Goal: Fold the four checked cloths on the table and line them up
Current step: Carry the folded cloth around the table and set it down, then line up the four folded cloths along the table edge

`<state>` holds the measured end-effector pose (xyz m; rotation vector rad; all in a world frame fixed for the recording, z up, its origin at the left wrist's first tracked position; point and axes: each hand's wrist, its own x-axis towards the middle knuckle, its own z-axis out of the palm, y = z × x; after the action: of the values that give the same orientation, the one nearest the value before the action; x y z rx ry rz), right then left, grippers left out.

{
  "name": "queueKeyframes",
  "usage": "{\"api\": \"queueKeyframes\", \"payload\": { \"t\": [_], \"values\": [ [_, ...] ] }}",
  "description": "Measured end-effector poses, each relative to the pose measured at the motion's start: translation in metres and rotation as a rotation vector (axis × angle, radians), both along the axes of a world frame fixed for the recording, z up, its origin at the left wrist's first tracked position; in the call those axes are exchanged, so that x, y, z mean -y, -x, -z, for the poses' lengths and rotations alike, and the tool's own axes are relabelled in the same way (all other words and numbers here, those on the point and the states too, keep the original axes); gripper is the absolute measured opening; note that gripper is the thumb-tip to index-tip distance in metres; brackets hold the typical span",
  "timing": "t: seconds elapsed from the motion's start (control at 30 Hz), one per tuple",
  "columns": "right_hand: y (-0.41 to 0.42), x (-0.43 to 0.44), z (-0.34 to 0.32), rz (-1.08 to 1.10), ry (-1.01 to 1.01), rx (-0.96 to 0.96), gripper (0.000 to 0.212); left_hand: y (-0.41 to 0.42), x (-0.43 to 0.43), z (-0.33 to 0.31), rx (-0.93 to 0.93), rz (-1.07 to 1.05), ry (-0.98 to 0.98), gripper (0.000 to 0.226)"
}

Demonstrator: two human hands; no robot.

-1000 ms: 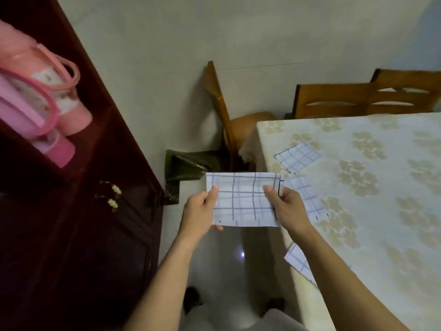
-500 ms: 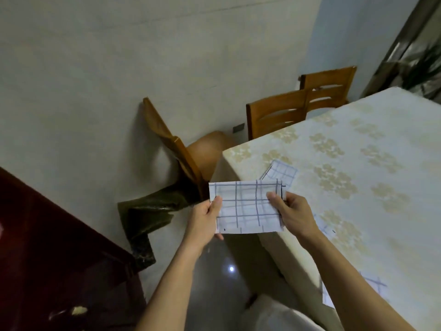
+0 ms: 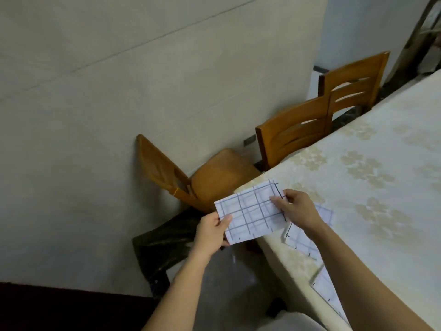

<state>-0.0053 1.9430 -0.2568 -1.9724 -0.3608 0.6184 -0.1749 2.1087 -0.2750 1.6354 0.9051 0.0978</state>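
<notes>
A folded white cloth with blue checks (image 3: 251,210) is held in the air over the near left corner of the table (image 3: 372,192). My left hand (image 3: 211,231) pinches its lower left edge. My right hand (image 3: 296,207) grips its right end, thumb on top. A second checked cloth (image 3: 301,238) lies flat on the table just under my right forearm. Near the table's front edge a third checked cloth (image 3: 328,291) lies partly hidden by my right arm.
The table carries a cream cloth with a pale flower pattern. Two wooden chairs (image 3: 317,115) stand at its far side and a third (image 3: 191,177) leans against the wall. A dark green bag (image 3: 164,244) sits on the floor. A dark cabinet edge (image 3: 59,306) is at lower left.
The view has swung right and up, so the cabinet and pink bags have left the frame. The held cloth has tilted, its right end now raised over the table corner.
</notes>
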Motion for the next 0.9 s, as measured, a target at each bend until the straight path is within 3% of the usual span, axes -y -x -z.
{"api": "queueKeyframes", "payload": {
  "t": [0.13, 0.3, 0.6, 0.7, 0.77, 0.83, 0.9],
  "values": [
    [-0.045, -0.01, 0.017, 0.047, 0.05, 0.041, 0.01, -0.054, -0.018, 0.013, -0.028, -0.005, 0.076, 0.018],
    [-0.082, -0.024, 0.047, 0.158, 0.103, 0.034, 0.024, -0.093, -0.03, 0.046, -0.118, 0.113, 0.138, 0.026],
    [-0.135, -0.059, 0.097, 0.317, 0.298, -0.002, 0.03, -0.181, -0.093, 0.097, -0.294, 0.459, 0.125, 0.025],
    [-0.143, -0.07, 0.111, 0.363, 0.392, -0.046, 0.035, -0.198, -0.106, 0.112, -0.402, 0.608, 0.09, 0.026],
    [-0.142, -0.074, 0.117, 0.344, 0.543, 0.008, 0.041, -0.205, -0.111, 0.112, -0.573, 0.727, 0.158, 0.034],
    [-0.132, -0.077, 0.119, 0.364, 0.65, 0.109, 0.049, -0.212, -0.118, 0.099, -0.796, 0.985, 0.219, 0.051],
    [-0.115, -0.08, 0.12, 0.478, 0.618, 0.16, 0.052, -0.222, -0.125, 0.092, -0.815, 1.24, 0.15, 0.052]
  ]
}}
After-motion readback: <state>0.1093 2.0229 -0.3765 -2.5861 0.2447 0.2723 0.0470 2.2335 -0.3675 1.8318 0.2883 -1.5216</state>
